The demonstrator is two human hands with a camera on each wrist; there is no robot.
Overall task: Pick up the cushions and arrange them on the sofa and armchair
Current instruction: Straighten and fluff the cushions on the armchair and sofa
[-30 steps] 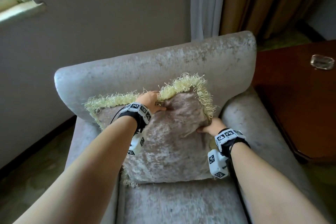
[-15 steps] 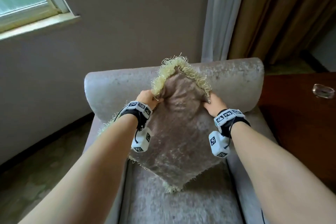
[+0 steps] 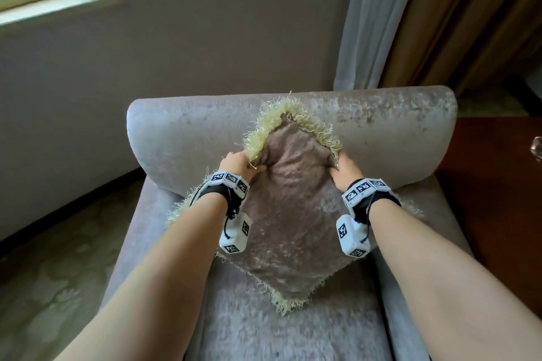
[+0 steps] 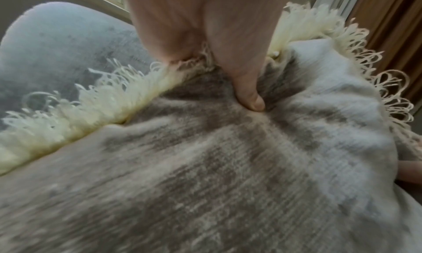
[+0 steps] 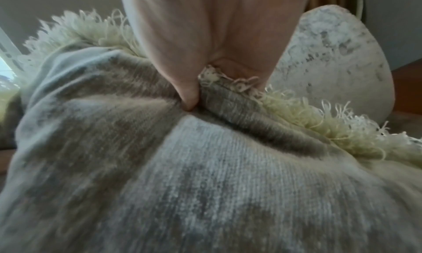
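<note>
On the seat of the pale grey velvet armchair, the taupe velvet cushion with cream fringe stands on one corner like a diamond, top corner against the backrest. Left hand pinches its upper left edge, thumb dug into the fabric; right hand pinches the upper right edge.

Dim window daylight — soft, blurred wrist views
</note>
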